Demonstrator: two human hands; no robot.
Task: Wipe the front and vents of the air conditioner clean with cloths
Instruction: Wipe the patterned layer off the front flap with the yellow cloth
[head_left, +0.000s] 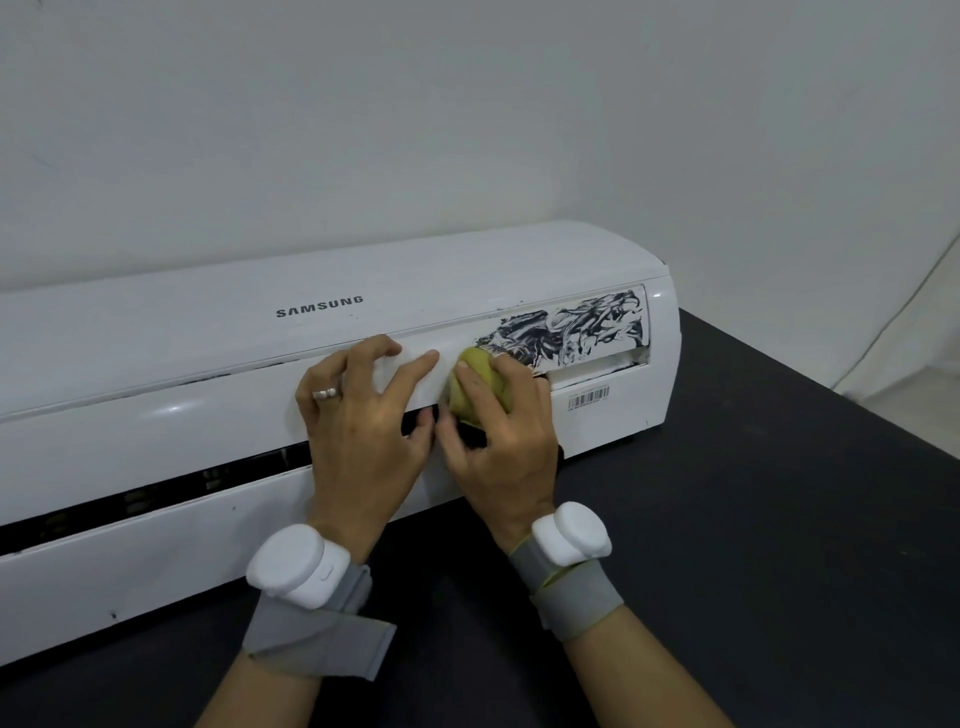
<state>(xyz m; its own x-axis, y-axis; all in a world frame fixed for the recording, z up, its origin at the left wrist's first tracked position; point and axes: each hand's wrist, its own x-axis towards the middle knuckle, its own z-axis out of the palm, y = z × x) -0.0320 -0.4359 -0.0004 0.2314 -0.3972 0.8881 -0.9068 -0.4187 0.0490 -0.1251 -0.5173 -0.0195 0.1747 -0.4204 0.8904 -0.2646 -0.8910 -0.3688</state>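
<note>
A white Samsung air conditioner (208, 338) lies on a dark table, its front toward me. Black smeared grime (576, 327) covers the right end of its front strip. My right hand (498, 441) grips a yellow-green cloth (475, 384) bunched against the front, just left of the grime. My left hand (363, 415) rests on the front panel beside it, fingers spread and bent, fingertips touching the white surface. A long dark vent slot (156, 493) runs along the lower front. Both wrists carry white devices on grey straps.
The dark table (753, 519) extends to the right and in front of the unit. A plain white wall (467, 130) stands behind. A barcode sticker (588, 397) sits at the unit's right end. A pale floor strip shows at far right.
</note>
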